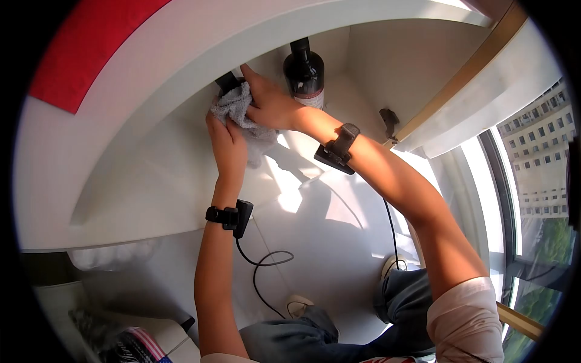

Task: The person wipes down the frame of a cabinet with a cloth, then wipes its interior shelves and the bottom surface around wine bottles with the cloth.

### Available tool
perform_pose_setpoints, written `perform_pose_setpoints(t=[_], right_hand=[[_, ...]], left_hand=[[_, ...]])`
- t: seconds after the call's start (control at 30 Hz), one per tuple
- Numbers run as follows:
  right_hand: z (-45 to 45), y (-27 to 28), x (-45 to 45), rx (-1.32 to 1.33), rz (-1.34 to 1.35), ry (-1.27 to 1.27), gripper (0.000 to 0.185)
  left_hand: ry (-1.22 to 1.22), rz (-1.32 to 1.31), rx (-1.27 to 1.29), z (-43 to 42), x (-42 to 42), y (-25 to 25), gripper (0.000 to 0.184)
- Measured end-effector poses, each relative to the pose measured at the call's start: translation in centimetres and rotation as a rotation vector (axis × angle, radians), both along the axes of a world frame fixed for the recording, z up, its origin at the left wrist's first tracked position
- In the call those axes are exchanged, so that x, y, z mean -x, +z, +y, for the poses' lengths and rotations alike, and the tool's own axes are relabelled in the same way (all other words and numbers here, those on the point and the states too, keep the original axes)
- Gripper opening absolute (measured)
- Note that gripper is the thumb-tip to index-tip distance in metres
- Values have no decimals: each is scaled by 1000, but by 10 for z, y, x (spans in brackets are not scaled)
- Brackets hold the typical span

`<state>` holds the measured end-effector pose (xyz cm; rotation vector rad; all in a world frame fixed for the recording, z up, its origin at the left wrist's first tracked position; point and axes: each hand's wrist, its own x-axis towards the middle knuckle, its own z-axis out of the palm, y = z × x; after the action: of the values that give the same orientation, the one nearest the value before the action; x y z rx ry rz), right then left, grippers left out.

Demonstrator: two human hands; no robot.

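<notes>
Gripping the gray cloth (235,107) between both hands' fingers (254,112).

Your gray cloth (233,107) is textured, crumpled, bunched against a black object (227,83); the latter is mostly hidden.

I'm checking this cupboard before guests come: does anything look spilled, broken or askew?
I see no spill or breakage around the grey cloth or the dark bottle. Only the black cable looks untidy, hanging in a loose loop from the left wrist's band towards the shoes.
</notes>
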<state>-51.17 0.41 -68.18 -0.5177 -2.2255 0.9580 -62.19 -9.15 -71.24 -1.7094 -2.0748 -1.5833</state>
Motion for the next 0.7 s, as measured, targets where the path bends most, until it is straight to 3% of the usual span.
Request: perform_pose_setpoints(t=[0.07, 0.27, 0.33, 0.37, 0.43, 0.57, 0.6, 0.63, 0.67, 0.7], right_hand=[[-4, -8, -5, -38, -35, -35, 83], [-26, -56, -26, -249, -373, -208, 97], [-40, -68, -42, -231, -704, -109, 91], [-42, -65, -42, -54, -967, 37, 87], [-52, -84, -58, -130, -1220, 300, 78], [-76, -107, -77, -448, -1144, 235, 76], [-77, -101, -75, -313, -1066, 245, 76], [-75, -110, -75, -344, -974, 256, 76], [-74, -115, -72, -370, -933, 312, 73], [-76, -120, -70, -386, -895, 371, 71]], left_hand=[[-31, -63, 5, -10, 2, -10, 40], [-174, 295, 502, -59, -7, -73, 45], [-197, 504, 619, -75, -17, -110, 46], [-191, 633, 611, -82, -23, -121, 47], [-216, 614, 593, -85, -31, -120, 46], [-411, 506, 632, -81, -33, -103, 37], [-485, 454, 678, -79, -35, -98, 34], [-559, 402, 723, -79, -38, -94, 31], [-506, 534, 560, -81, -47, -104, 22], [-516, 544, 630, -80, -53, -97, 20]])
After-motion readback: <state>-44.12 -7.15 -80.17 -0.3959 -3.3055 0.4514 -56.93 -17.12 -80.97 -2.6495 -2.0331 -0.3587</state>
